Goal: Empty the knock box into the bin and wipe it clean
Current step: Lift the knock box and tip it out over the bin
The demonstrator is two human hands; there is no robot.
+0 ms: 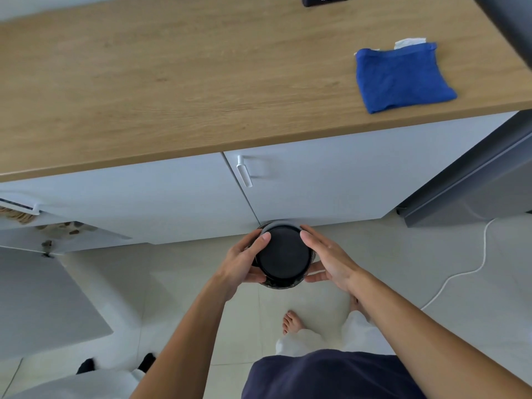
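The knock box (283, 254) is a round black container, seen with a flat black face towards me. It is held low in front of the white cabinet doors, above the tiled floor. My left hand (244, 263) grips its left side with the thumb lying on the flat face. Against its right side presses my right hand (328, 263), fingers straight and thumb underneath. A dark rim with dark bits (276, 285) shows just below the box; I cannot tell what it belongs to. A folded blue cloth (403, 79) lies on the wooden counter (172, 82) at the right.
An open white cabinet door (43, 298) juts out at the left, with a white surface carrying brown specks (60, 231) behind it. A grey appliance (475, 180) stands at the right, and a white cable (460, 272) runs over the floor. Another person's black-socked feet (115, 364) are at the lower left.
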